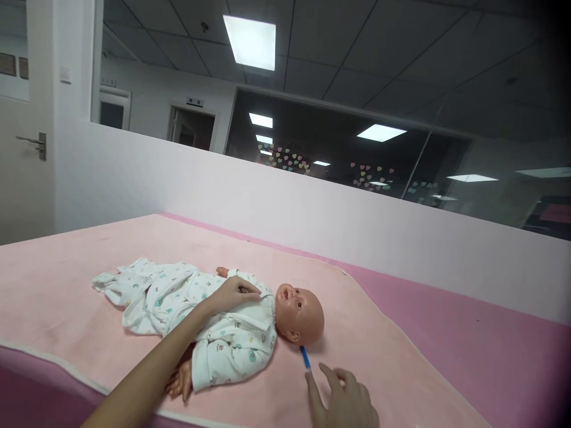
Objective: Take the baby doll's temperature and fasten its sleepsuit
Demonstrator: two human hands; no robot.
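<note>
A baby doll [298, 312] in a white printed romper [214, 324] lies on its back on a light pink blanket [71, 279], head to the right. My left hand [232, 294] rests flat on the doll's chest, fingers pointing toward the collar. My right hand [343, 398] hovers low at the bottom edge, fingers spread, its index finger just beside a thin blue pen-like stick [306, 358] lying below the doll's head. Neither hand grips anything.
The blanket covers a darker pink table surface [468, 339]. A low white partition wall [312, 214] runs behind it. A door with a metal handle [33, 142] stands at the far left. Glass walls with heart stickers lie beyond.
</note>
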